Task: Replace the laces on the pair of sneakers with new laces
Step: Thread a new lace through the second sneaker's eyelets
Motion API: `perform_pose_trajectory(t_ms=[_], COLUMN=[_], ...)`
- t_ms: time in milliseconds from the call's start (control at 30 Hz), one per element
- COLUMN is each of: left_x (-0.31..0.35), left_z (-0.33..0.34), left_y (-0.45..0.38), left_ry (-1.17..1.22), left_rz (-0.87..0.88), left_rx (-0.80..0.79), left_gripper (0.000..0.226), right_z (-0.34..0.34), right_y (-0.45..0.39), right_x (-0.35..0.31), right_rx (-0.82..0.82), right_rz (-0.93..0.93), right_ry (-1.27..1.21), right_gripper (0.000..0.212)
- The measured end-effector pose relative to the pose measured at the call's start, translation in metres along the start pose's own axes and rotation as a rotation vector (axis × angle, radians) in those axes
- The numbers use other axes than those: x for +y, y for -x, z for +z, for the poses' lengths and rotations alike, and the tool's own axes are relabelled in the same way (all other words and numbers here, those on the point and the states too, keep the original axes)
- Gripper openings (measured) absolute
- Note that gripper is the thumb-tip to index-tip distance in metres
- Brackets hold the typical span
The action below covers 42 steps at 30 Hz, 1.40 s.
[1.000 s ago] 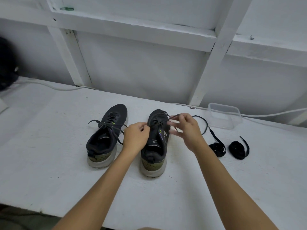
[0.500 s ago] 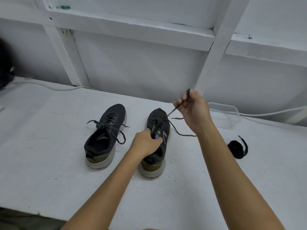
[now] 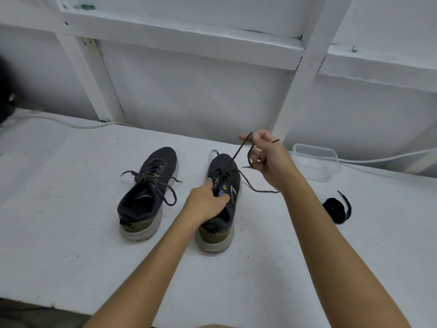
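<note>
Unlacing step, right sneaker (image 3: 223, 200) first. My left hand (image 3: 206, 202) pins that shoe down on the tabletop (image 3: 71, 221), fingers curled over the tongue and collar, gripping it. My right hand (image 3: 266, 157) is raised above and beyond the toe, fingers clenched round the old lace (image 3: 233, 159), which runs taut from the eyelets up into the fist. A slack tail of the same lace loops down from the hand and trails across the tabletop right of the shoe.

Left sneaker (image 3: 147, 192) sits just beside it, toe pointing away, bow undone but laced through all eyelets, untouched.

One bundle of new laces (image 3: 337, 209) lies coiled on the tabletop well to the right, near my right forearm. A clear plastic tub (image 3: 316, 162) stands behind the right hand by the wall. White cable (image 3: 71, 124) runs along the back edge.

Judgement: early in the task, nothing new threaded yet. Next move calls for drawing the lace fully free of this eyelet row, then working down crossing by crossing while the left hand braces the shoe. Can't tell how many rows remain laced; my hand covers them.
</note>
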<state>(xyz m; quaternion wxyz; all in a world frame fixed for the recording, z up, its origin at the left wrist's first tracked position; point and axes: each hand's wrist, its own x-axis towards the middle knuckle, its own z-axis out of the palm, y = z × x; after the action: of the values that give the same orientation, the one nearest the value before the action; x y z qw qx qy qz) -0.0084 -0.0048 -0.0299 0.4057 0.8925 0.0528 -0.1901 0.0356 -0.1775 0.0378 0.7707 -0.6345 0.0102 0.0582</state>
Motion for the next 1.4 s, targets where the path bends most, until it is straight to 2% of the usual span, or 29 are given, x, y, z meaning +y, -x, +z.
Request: perform_pose_trajectory(t_ms=[33,67,200,267,333,400,433,500,567,633,733,833,967,1000,1100,1167,1267,1400], left_x=[0.001,0.002,0.002,0.003,0.003,0.003,0.004,0.003,0.002,0.0,0.001,0.002,0.01,0.015,0.028,0.031,0.029,0.021], left_z=[0.0,-0.001,0.0,-0.001,0.0,0.0,-0.001,-0.001,-0.001,0.0,0.0,0.0,-0.008,-0.012,-0.024,-0.034,-0.05,-0.055], left_y=[0.001,0.002,0.001,0.001,0.001,0.001,0.002,0.001,0.0,-0.001,0.0,-0.001,-0.006,-0.007,-0.017,-0.025,-0.031,-0.025], left_ry=[0.005,0.009,0.0,-0.011,-0.016,-0.006,-0.005,-0.003,0.004,0.004,-0.008,0.017,-0.074,-0.071,-0.07,0.02,0.117,0.037], left_rz=[-0.004,-0.006,-0.013,-0.01,-0.009,-0.012,-0.013,-0.008,-0.011,-0.018,-0.021,-0.006,0.104,0.125,0.207,0.209,0.237,0.155], left_rx=[-0.002,-0.004,0.014,0.023,0.017,0.014,0.016,0.0,-0.007,-0.008,-0.011,0.015,0.203,0.243,0.354,0.397,0.304,0.131], left_gripper=[0.049,0.039,0.027,0.026,0.025,0.024,0.023,0.031,0.056,0.067,0.066,0.052,0.069,0.064,0.023,0.014,0.015,0.029], right_z=[0.0,-0.001,-0.006,-0.007,-0.008,-0.009,-0.008,-0.007,-0.008,-0.01,-0.01,-0.008,-0.006,-0.004,0.0,0.0,-0.003,-0.011], right_y=[0.0,0.0,0.006,0.006,0.005,0.006,0.007,0.007,0.002,-0.001,-0.003,0.0,0.001,0.001,-0.004,-0.01,-0.018,-0.019], right_x=[-0.003,-0.003,0.019,0.028,0.029,0.024,0.022,0.012,-0.002,-0.01,-0.004,0.002,-0.004,-0.007,-0.012,-0.011,-0.001,0.012], right_rx=[0.019,0.04,0.063,-0.077,-0.234,-0.326,-0.305,-0.13,0.007,0.051,0.083,0.104,0.076,0.06,0.04,0.079,0.157,0.211], right_rz=[0.031,0.054,0.135,0.17,0.215,0.204,0.154,0.033,-0.029,-0.049,-0.051,-0.081,-0.197,-0.224,-0.262,-0.288,-0.293,-0.159], right_ry=[-0.044,0.047,0.931,1.167,1.275,1.259,1.157,0.677,0.138,-0.035,0.082,0.23,0.322,0.346,0.447,0.56,0.739,0.744], right_gripper=[0.017,0.018,0.042,0.043,0.027,0.015,0.012,0.013,0.019,0.019,0.016,0.015,0.013,0.013,0.01,0.009,0.011,0.015])
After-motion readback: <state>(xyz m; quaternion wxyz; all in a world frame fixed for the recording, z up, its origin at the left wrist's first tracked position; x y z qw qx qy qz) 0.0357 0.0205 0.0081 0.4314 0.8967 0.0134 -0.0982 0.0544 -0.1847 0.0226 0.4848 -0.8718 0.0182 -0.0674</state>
